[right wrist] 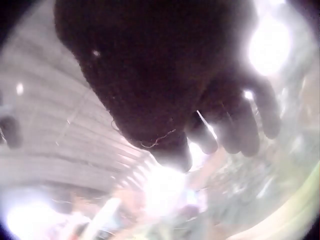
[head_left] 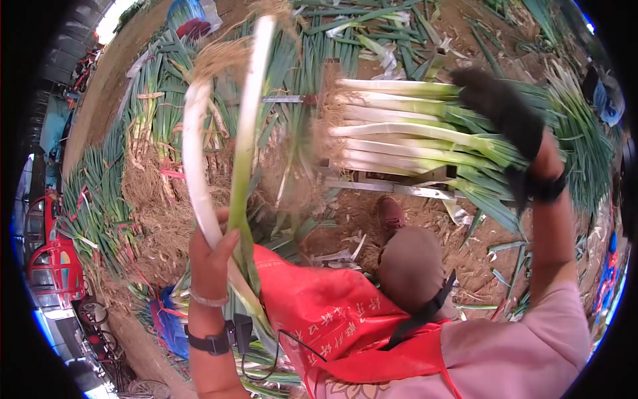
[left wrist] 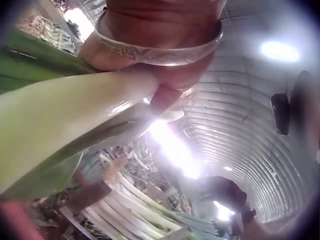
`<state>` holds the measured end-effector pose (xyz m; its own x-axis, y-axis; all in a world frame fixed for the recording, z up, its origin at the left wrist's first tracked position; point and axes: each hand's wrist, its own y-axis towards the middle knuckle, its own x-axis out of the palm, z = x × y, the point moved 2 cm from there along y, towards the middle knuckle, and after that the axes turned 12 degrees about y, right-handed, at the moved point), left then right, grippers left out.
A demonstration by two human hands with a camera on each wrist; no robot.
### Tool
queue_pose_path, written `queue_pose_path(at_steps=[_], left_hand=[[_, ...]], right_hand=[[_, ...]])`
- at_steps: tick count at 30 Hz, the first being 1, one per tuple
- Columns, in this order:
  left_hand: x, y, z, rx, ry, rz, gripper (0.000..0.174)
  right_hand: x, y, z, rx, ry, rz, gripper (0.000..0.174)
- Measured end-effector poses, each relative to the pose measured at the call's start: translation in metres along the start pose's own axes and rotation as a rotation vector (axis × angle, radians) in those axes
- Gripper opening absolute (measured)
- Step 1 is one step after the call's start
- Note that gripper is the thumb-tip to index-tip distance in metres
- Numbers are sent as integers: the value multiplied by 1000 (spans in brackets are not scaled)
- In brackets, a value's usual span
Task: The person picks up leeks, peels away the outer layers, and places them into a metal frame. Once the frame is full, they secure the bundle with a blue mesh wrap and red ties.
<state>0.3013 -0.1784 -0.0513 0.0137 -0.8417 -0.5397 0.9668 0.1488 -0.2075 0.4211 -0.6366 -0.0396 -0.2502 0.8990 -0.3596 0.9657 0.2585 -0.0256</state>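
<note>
My bare left hand (head_left: 211, 259) grips two long green onions, one white-stalked (head_left: 195, 139) and one greener (head_left: 247, 120). Their roots point up and away, and their leaves trail down beside the red apron. In the left wrist view, a thick pale stalk (left wrist: 65, 107) runs into the grip under the bracelet. My right hand (head_left: 500, 112), in a dark glove, is over the leafy side of a row of green onions (head_left: 399, 131). The right wrist view shows its gloved fingers (right wrist: 240, 125) hanging apart, with nothing between them.
The row lies side by side on a low metal rack (head_left: 392, 188), roots to the left. Tied bundles (head_left: 143, 126) stand at the left, and more green onions (head_left: 578, 139) lie at the right. Loose leaves litter the dirt floor. A shoe (head_left: 391, 214) shows below the rack.
</note>
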Motion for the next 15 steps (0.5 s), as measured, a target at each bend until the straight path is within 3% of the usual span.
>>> queue_pose_path(at_steps=[1,2,3,4,7,8,10,11,12,14,15], left_hand=[[3,4,6,63,-28,-46,33],[6,6,12,65,-33,-45,33],[9,7,17,114,-19,-77,32],[12,7,21,163,-3,-109,31],[22,2,31,203,-10,-169,31],[21,-7,37,207,-11,-161,31],[11,-17,44,207,-156,-114,22],[1,-28,47,149,-223,-33,17],[-11,-38,46,166,-241,93,17],[-44,-54,33,153,-125,216,14],[-60,-59,21,180,-103,246,13]], right_hand=[[40,-20,-8,-34,139,-44,34],[82,-18,1,-304,103,-261,35],[130,-28,-9,-223,180,-295,37],[173,-28,-31,10,155,-373,40],[267,-37,-48,-3,1018,-278,32],[276,-41,-53,-10,1015,-284,32],[288,-38,-54,48,1377,-308,37],[281,-41,-58,163,1459,-285,40],[274,-37,-56,155,1452,-289,40],[245,-22,-50,-198,1595,-134,41],[221,-10,-49,-314,1517,-105,41]])
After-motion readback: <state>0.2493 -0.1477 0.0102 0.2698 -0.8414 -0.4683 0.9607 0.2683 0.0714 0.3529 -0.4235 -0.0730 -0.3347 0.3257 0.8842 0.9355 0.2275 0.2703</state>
